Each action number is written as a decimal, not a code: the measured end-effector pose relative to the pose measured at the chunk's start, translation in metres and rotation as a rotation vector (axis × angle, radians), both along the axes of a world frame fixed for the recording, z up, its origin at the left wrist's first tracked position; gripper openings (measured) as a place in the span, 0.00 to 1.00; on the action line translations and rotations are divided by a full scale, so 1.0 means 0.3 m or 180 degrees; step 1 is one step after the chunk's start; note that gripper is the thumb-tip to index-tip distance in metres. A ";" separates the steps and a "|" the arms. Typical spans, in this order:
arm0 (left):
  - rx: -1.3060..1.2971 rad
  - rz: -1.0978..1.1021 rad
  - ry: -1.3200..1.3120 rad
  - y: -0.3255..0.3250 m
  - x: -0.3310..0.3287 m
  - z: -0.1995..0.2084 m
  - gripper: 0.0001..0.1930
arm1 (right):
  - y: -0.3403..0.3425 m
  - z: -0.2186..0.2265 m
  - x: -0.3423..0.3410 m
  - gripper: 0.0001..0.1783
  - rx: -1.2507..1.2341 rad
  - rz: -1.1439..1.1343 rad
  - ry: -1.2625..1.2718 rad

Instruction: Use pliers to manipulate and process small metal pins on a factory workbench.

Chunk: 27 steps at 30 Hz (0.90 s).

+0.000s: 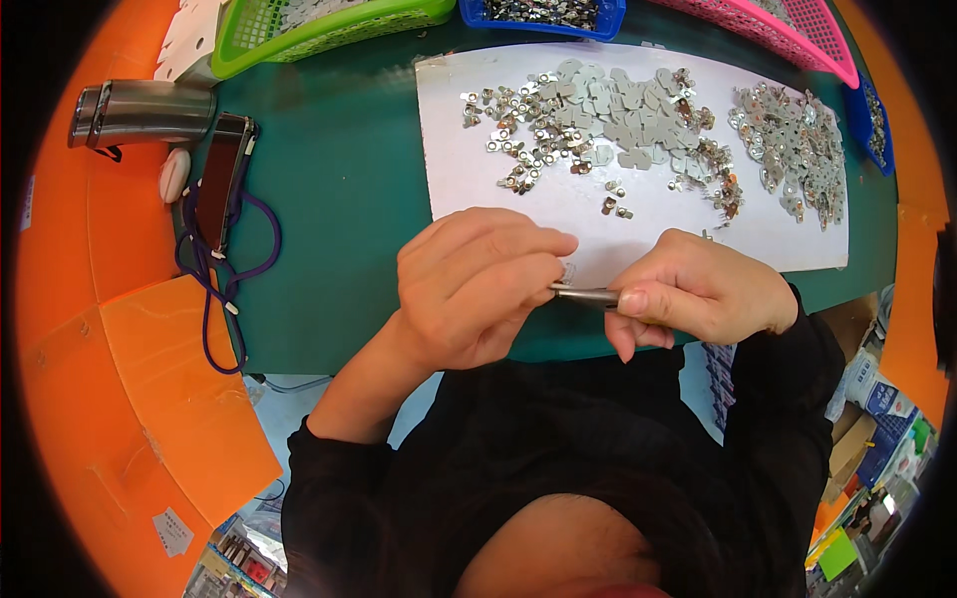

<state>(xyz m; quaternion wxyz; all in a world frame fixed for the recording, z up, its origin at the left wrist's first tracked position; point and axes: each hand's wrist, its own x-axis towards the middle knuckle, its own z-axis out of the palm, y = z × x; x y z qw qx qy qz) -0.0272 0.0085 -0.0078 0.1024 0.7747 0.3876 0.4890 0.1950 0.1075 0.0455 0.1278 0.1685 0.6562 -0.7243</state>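
Observation:
My left hand (478, 284) is curled at the near edge of the green table (339, 179), its fingertips pinching a small flat metal piece (568, 271). My right hand (693, 294) grips metal tweezers (588, 295) whose tips meet that piece between the two hands. Just beyond the hands lies a white sheet (469, 189) strewn with several small silvery metal parts (588, 115). A separate heap of similar parts (793, 140) rests on the sheet's right end.
A green basket (319, 25), a blue tray (543, 15) and a pink basket (788, 30) line the far edge. On the left lie a steel flask (140, 110), a dark phone (219, 179) with a purple lanyard (214, 299), and orange panels (159, 399).

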 end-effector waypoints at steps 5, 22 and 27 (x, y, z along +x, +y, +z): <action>-0.0046 0.0196 -0.0134 -0.007 0.016 -0.011 0.06 | -0.005 -0.011 0.003 0.26 -0.0075 -0.0098 -0.0109; -0.0355 0.0734 -0.0321 -0.048 0.043 -0.015 0.07 | -0.116 -0.056 -0.028 0.17 0.1877 -0.0706 0.0295; -0.0412 0.0936 -0.0348 -0.029 0.043 -0.023 0.05 | -0.193 -0.069 -0.061 0.13 0.3332 -0.1233 -0.0013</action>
